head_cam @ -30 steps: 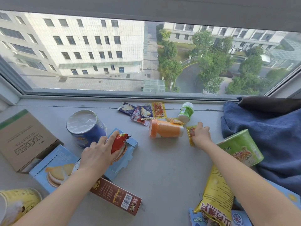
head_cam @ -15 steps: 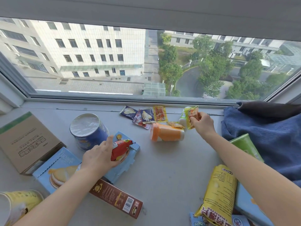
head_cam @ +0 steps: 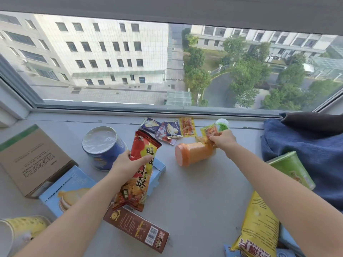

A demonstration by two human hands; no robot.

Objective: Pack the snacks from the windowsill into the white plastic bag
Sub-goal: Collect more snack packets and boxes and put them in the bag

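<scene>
Clearly early: left hand point(head_cam: 128, 165) grips the red snack bag point(head_cam: 138, 175), right hand point(head_cam: 221, 139) pinches a small packet point(head_cam: 209, 131) at one o'clock, bag perhaps unseen, most snacks remaining on the windowsill point(head_cam: 194, 182).

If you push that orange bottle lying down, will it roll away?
Probably. The orange bottle lies on its round side on the flat windowsill, so a sideways nudge likely rolls it. It looks like stiff plastic, so it shouldn't squash.

Grey windowsill point(head_cam: 194, 191) – blue tub point(head_cam: 104, 145), orange bottle point(head_cam: 193, 153), brown box point(head_cam: 137, 229), yellow chip bag point(head_cam: 258, 230), cardboard box point(head_cam: 31, 158).
</scene>
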